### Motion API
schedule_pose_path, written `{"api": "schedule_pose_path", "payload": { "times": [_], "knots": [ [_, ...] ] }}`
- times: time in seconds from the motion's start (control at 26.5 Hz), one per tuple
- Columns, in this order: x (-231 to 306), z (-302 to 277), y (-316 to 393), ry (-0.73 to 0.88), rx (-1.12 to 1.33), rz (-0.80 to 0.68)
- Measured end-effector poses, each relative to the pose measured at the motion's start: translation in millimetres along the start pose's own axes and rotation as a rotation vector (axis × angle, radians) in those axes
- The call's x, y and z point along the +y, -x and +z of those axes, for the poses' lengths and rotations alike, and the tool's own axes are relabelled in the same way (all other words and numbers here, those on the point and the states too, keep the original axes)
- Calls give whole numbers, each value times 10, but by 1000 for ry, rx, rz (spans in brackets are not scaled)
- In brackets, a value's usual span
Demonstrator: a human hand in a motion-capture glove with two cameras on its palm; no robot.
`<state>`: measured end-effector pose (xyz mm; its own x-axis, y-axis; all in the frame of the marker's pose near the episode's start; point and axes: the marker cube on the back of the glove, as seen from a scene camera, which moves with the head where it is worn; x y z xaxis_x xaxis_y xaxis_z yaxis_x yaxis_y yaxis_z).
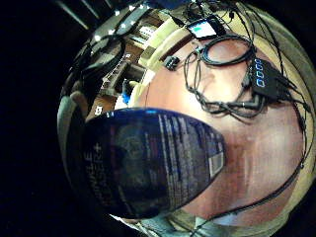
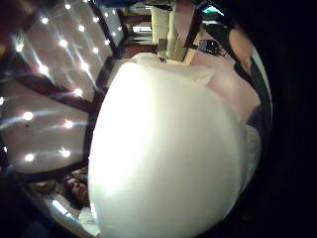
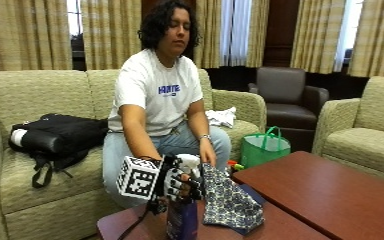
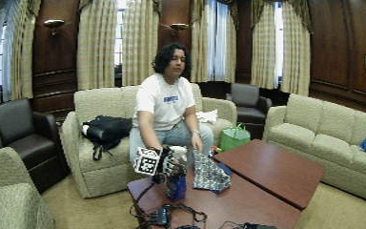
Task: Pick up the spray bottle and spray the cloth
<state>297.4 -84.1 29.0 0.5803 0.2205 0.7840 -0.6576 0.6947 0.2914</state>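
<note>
The dark blue spray bottle [image 3: 182,220] is held upright above the near edge of the reddish table [image 3: 325,190] by the gloved right hand [image 3: 179,181], whose fingers are curled round its white sprayer top [image 3: 189,161]. Just beside it, the patterned cloth [image 3: 226,202] is held up by the bare hand [image 3: 208,159]. Behind, a person is seated on a sofa [image 3: 32,95].
</note>
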Motion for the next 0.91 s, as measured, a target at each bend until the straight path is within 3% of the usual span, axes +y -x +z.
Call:
{"api": "schedule_pose_path", "payload": {
  "times": [0.57,0.91],
  "knots": [
    [226,100,333,-256,6,-161],
    [378,-274,1061,43,108,-170]
  ]
}}
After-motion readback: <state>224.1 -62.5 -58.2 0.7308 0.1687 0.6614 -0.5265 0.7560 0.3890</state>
